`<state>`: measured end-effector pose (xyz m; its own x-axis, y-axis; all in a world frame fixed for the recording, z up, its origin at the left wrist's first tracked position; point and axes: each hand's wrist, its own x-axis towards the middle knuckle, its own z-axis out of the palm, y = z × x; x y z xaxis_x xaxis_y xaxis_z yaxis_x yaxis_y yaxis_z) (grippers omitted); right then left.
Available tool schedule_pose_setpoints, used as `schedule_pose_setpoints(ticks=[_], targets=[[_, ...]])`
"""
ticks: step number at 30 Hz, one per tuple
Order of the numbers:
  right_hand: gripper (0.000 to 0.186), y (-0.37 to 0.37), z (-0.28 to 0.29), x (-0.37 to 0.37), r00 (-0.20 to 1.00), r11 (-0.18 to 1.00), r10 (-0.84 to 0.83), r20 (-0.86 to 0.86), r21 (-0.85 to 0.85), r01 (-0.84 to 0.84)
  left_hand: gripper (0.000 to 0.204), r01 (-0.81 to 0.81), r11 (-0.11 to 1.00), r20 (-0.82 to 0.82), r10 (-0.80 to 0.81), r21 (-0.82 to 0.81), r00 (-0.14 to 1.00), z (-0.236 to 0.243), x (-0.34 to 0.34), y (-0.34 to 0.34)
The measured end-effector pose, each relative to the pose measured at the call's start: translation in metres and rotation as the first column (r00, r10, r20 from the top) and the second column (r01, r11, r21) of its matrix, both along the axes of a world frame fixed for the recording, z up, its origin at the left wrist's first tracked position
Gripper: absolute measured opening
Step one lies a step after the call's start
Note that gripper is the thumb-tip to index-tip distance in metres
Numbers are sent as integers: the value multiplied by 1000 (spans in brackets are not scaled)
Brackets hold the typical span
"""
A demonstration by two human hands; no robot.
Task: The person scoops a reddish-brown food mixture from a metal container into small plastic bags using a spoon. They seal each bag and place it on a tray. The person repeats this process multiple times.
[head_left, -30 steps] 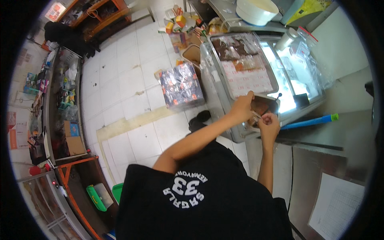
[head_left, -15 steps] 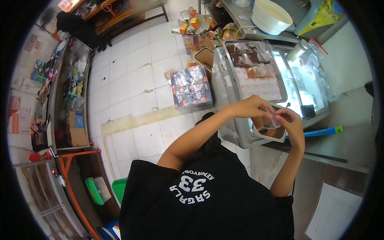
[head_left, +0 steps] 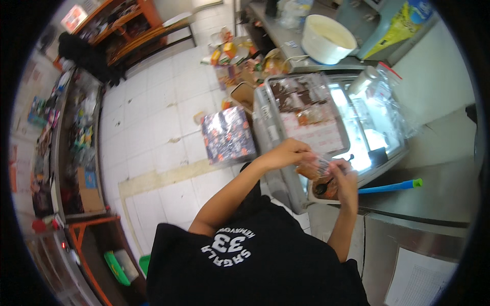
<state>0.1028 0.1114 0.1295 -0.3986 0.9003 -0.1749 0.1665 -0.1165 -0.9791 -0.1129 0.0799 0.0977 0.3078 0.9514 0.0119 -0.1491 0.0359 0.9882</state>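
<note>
My left hand [head_left: 297,152] and my right hand [head_left: 343,181] both pinch a small clear plastic bag [head_left: 314,166] with an orange-brown filling. They hold it over a rectangular container [head_left: 333,196] of brownish food, where a dark utensil [head_left: 321,189] rests, partly hidden by the hands. Just beyond is a metal tray [head_left: 343,144] with red-patterned paper and packets of dark and orange-brown food [head_left: 301,94], on a lit glass-topped chest [head_left: 363,155].
A white bowl [head_left: 326,43] stands on the back counter [head_left: 291,51]. A blue tube [head_left: 388,188] lies at the right. A wrapped bundle [head_left: 228,132], scattered boxes and a bin [head_left: 242,95] are on the floor. A person in black [head_left: 81,58] is at the upper left.
Both hands have shifted with the bag, which now sits slightly left and farther back over the container, uncovering the dark utensil. The camera view has also shifted.
</note>
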Motion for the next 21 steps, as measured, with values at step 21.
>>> schedule_pose_setpoints(ticks=[21], targets=[[14,81,-19,-105,986,968,48,159,236,-85,24,35,993,-411,15,113,911,6,-64,92]])
